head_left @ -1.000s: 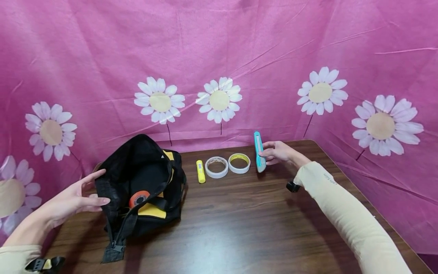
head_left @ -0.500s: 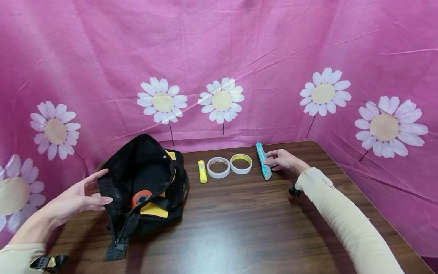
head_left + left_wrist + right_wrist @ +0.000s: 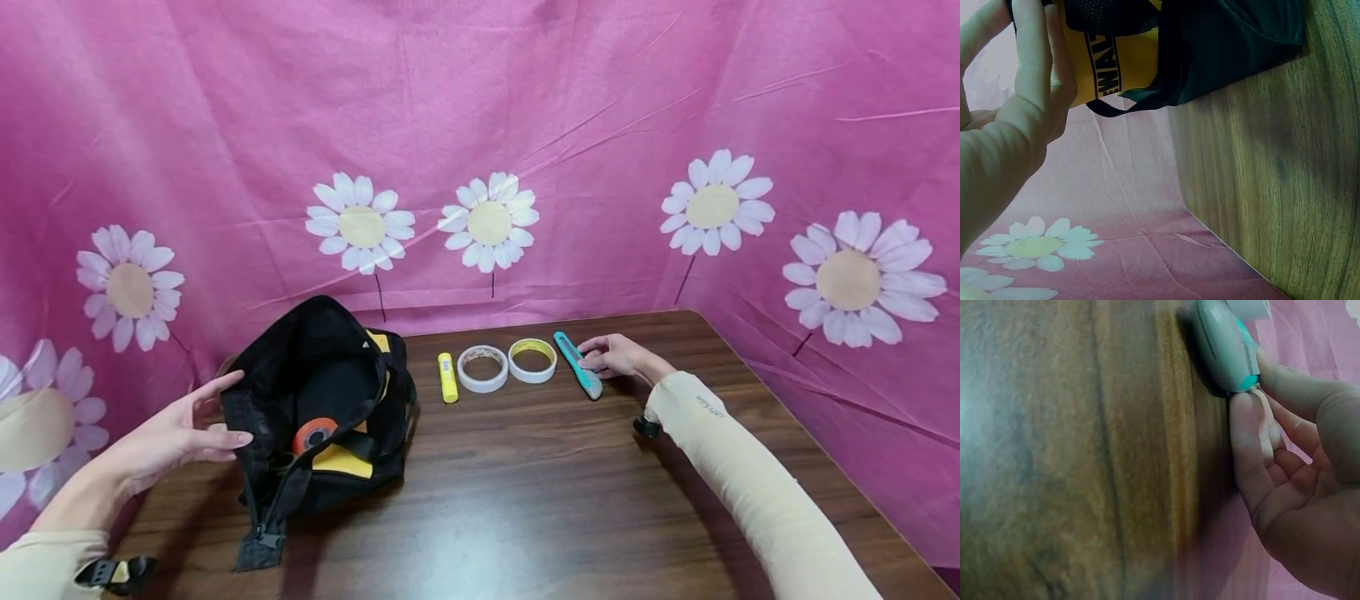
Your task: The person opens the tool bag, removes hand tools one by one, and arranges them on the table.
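Observation:
On the left of the head view stands a black tool bag (image 3: 262, 417) with yellow panels, its mouth gaping. My left hand (image 3: 176, 437) pinches the bag's near-left rim between thumb and fingers. Inside lies an orange roll (image 3: 313, 435) with a dark centre. Over at the right, my right hand (image 3: 618, 358) holds a teal and grey utility knife (image 3: 579, 367) by its side, close over the table. The knife's grey end (image 3: 1219, 347) shows in the right wrist view, thumb and fingers on its edge. Yellow lettered panel (image 3: 1110, 65) of the bag appears in the left wrist view.
A yellow glue stick (image 3: 447, 377) and two tape rolls, one with a brown core (image 3: 482, 369) and one with a yellow core (image 3: 532, 361), sit in a row between bag and knife. Pink flowered cloth (image 3: 465, 100) hangs behind the wooden table (image 3: 487, 500).
My right hand has lowered the utility knife toward the table, and its far end now tilts more to the left. The left hand keeps its grip on the bag's rim.

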The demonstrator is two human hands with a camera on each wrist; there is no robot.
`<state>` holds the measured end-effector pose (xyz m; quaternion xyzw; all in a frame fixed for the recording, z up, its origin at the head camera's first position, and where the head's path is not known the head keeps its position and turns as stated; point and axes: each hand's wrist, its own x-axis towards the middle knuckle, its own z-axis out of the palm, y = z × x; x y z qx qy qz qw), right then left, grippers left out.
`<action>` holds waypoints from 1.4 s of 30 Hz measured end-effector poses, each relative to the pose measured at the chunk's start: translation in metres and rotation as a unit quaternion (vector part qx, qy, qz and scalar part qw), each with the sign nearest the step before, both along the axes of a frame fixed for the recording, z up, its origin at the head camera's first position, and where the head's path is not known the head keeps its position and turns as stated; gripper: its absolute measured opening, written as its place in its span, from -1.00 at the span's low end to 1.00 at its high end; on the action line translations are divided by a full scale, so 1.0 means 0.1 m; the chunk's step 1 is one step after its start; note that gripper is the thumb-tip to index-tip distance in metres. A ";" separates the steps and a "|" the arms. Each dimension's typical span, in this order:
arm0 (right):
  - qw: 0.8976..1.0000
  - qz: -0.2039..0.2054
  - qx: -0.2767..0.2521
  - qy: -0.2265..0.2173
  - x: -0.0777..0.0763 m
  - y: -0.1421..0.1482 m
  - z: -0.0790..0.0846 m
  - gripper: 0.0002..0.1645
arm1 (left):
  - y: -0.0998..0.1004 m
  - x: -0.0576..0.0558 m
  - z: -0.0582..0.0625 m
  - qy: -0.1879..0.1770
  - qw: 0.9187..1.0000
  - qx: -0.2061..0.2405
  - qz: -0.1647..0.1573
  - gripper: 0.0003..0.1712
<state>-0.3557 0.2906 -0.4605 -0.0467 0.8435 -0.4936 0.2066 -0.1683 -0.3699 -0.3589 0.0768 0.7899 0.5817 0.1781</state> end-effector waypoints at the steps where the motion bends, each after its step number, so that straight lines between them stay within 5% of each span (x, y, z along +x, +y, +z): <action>1: 1.000 -0.003 0.000 -0.001 0.00 0.00 0.00 -0.33 | 0.00 0.00 0.00 -0.001 1.000 -0.001 0.001 0.13; 25: 0.999 -0.006 -0.023 -0.038 0.00 0.03 0.06 -0.31 | 0.03 0.02 0.03 -0.007 1.000 -0.020 0.007 0.15; 33: 0.999 0.010 -0.029 -0.034 -0.08 -0.17 0.47 -0.29 | 0.02 0.01 0.08 -0.012 1.000 -0.029 0.001 0.17; 42: 0.995 0.101 -0.019 0.006 -0.10 -0.81 1.28 -0.24 | 0.02 0.00 0.07 -0.007 1.000 -0.020 -0.006 0.15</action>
